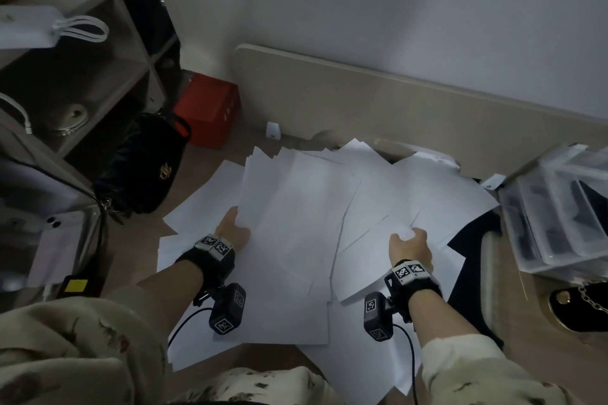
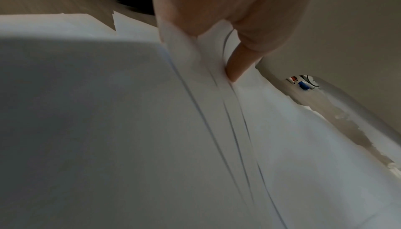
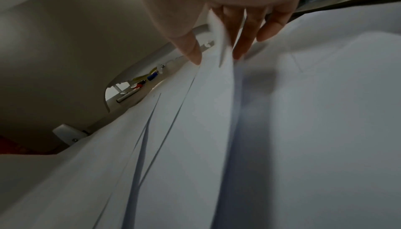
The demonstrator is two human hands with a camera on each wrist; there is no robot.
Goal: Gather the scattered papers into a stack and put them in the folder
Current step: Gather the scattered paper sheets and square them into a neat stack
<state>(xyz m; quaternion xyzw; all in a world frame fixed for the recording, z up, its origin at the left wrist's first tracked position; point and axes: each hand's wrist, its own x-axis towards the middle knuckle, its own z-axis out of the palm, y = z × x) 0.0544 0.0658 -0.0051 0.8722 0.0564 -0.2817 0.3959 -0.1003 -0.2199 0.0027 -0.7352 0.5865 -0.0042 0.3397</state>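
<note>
The papers (image 1: 296, 207) are lying fanned and overlapping across the floor, between a black bag (image 1: 144, 164) and a clear box (image 1: 559, 207). The left hand (image 1: 232, 228) is pinching several sheets' edges, and the right hand (image 1: 409, 245) is clamping another bunch, probably to draw both halves together.

The head camera looks steeply down from above onto the white papers (image 1: 296, 207) spread ahead of both hands, a wall beyond. Each wrist camera sits very close under its hand, low over the sheets, facing forward past the fingers (image 2: 238, 64) (image 3: 240, 47). All three views share the papers just beyond the fingers and the pale wall (image 1: 394, 10).
</note>
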